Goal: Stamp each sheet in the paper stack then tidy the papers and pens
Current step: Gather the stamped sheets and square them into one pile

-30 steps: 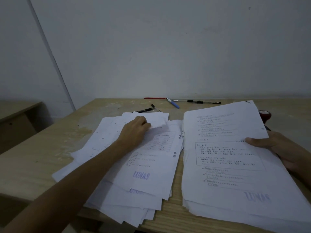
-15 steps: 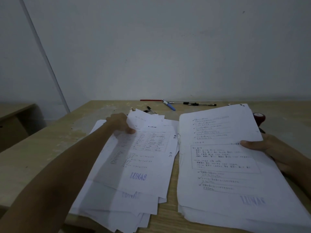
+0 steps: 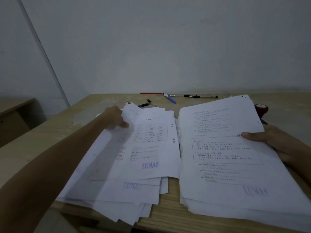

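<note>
Head view: left hand (image 3: 114, 117) pinches far-left edge of loose sheets (image 3: 144, 148); right hand (image 3: 276, 140) grips right stack (image 3: 223, 157), thumb on top.

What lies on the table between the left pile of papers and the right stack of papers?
In the head view, only a narrow strip of bare wooden table separates the left pile from the right stack; nothing lies in it.

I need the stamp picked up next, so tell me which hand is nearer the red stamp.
Right. The right hand grips the right paper stack's edge just in front of the red stamp. The left hand is across the table on the left pile.
</note>
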